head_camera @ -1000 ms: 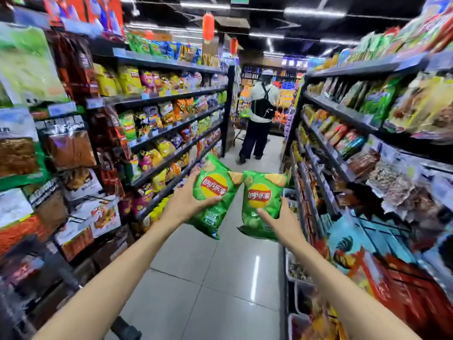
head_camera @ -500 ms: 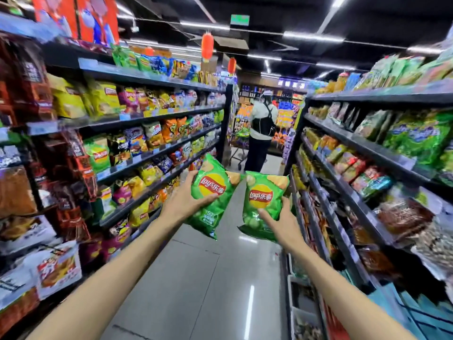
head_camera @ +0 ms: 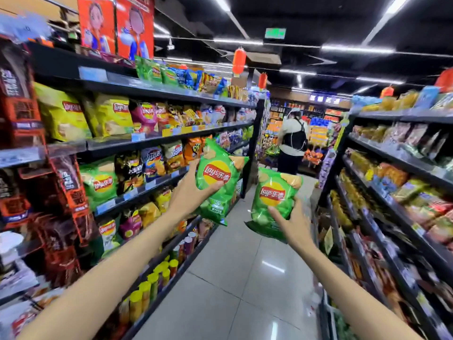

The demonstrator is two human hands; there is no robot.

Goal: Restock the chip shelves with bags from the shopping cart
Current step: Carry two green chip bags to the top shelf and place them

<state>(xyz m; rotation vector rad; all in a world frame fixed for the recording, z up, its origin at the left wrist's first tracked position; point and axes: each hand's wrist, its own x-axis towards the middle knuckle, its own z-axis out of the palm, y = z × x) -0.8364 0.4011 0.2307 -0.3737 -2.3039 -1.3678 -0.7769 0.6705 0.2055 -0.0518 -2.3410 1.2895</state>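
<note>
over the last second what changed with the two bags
The left hand has lifted its green Lay's chip bag up and left toward the chip shelves. The right hand still holds its own green Lay's bag over the aisle; both grips are unchanged.

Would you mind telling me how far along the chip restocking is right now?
Done: the left-hand shelves already look well filled, including a matching green bag on the third tier. In hand: the left hand grips one green Lay's bag, the right hand another, both mid-aisle. Left: shelving these two; the cart isn't in view.
</note>
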